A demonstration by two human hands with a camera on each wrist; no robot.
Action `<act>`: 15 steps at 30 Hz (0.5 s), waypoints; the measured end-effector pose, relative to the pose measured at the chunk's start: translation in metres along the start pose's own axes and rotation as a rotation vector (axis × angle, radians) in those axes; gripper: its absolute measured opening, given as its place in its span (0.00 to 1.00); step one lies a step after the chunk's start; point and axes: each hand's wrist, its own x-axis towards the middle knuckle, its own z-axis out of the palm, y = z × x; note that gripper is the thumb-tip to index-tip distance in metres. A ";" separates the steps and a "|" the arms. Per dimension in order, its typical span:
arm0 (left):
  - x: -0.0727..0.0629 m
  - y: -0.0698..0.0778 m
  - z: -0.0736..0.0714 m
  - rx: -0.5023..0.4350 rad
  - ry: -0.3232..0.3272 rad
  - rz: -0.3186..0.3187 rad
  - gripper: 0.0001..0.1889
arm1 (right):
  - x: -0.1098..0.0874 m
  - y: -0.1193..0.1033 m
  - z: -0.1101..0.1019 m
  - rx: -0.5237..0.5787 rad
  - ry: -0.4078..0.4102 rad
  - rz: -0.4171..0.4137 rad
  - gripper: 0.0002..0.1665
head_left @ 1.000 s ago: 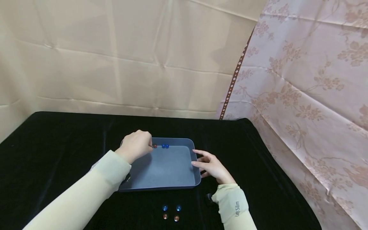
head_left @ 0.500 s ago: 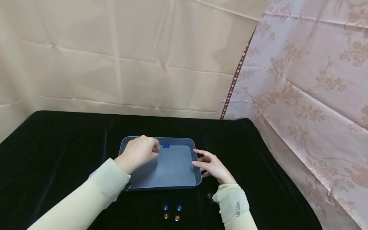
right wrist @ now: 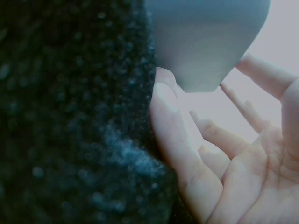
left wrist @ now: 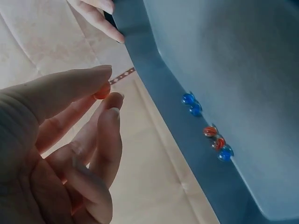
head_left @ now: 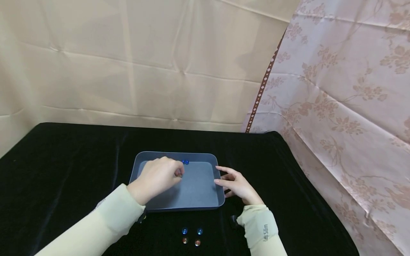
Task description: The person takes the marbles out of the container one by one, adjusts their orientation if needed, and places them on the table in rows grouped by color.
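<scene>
My left hand [head_left: 157, 177] pinches an orange-red marble [left wrist: 102, 91] between thumb and fingertips, raised over the blue-grey tray [head_left: 198, 185]. Along the tray's far wall, the left wrist view shows two blue marbles [left wrist: 192, 104] side by side, then two red-striped marbles [left wrist: 214, 137] and another blue marble [left wrist: 225, 154]. In the head view my left hand hides most of that row. My right hand [head_left: 238, 186] lies at the tray's right end, fingers spread and relaxed; in the right wrist view its fingertips [right wrist: 164, 77] are right at the tray's outer wall [right wrist: 201, 60].
On the black cloth [head_left: 80, 170] in front of the tray sit two blue marbles [head_left: 184, 230] and, nearer the person, two reddish marbles [head_left: 185, 240]. Cream curtain [head_left: 144, 64] hangs behind the table, flowered pink curtain [head_left: 346, 89] at the right.
My left hand has come away from the far-left wall, moving right and nearer with a marble in its fingertips. The right hand has stayed at the tray's end.
</scene>
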 end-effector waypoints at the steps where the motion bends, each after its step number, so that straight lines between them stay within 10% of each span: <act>1: -0.001 0.001 0.000 0.015 0.005 0.005 0.05 | 0.000 0.000 0.000 0.000 0.000 -0.001 0.33; 15: -0.022 0.020 -0.001 0.088 0.033 0.065 0.05 | -0.001 0.000 0.000 0.001 -0.005 -0.006 0.34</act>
